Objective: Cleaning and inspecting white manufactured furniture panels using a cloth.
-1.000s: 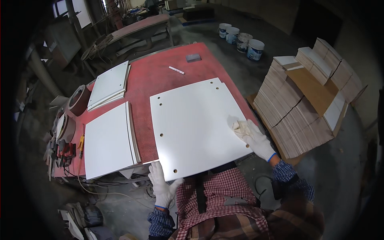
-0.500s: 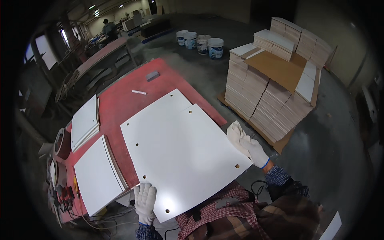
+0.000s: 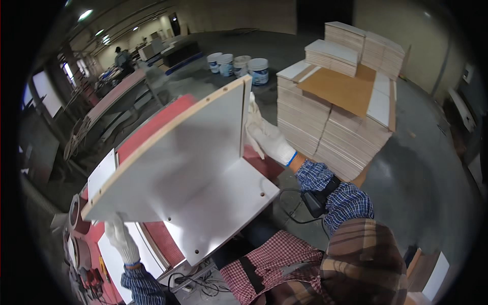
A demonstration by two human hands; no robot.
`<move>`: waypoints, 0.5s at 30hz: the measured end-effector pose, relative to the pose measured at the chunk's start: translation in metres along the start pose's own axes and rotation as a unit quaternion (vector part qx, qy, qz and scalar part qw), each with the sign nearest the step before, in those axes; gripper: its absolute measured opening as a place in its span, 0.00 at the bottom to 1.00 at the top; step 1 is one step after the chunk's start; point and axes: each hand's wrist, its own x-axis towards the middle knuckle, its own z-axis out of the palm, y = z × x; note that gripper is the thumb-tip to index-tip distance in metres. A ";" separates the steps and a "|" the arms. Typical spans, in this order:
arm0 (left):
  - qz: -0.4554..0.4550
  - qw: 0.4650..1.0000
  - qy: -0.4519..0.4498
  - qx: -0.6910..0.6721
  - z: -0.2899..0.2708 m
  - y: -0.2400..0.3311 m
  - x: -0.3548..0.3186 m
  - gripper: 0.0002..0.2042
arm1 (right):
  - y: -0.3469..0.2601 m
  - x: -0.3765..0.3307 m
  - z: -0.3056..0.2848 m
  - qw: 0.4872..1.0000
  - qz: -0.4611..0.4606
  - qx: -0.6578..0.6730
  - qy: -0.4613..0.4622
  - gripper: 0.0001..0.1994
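A white board (image 3: 183, 147) is raised on edge and tilted, its pale raw edge with small drilled holes facing up. My left hand (image 3: 121, 240), in a white knit glove, grips its lower left end; the fingertips are partly hidden by the board. At the board's right end is my gloved right hand (image 3: 277, 144), closed on a crumpled white cloth (image 3: 253, 129) against that side. Beneath lies a second white board (image 3: 226, 198) with round holes near its edges, resting on the red-covered bench (image 3: 165, 116).
More white boards (image 3: 108, 254) lie on the bench's left, beside tape rolls (image 3: 77, 216) and red tools (image 3: 91, 279). A tall stack of boards (image 3: 310, 122) stands at right, under a brown cardboard sheet (image 3: 340, 89). Several buckets (image 3: 258, 71) and a distant person (image 3: 122, 60) are farther back.
The upper board, flat before, has been lifted and tipped up on edge. My right hand has moved up and forward with the cloth; my left hand has moved left with the board's end.
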 end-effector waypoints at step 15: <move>-0.180 0.966 -0.044 -0.180 0.087 -0.008 -0.074 0.22 | 0.053 0.037 0.045 0.996 -0.061 0.058 -0.008 0.24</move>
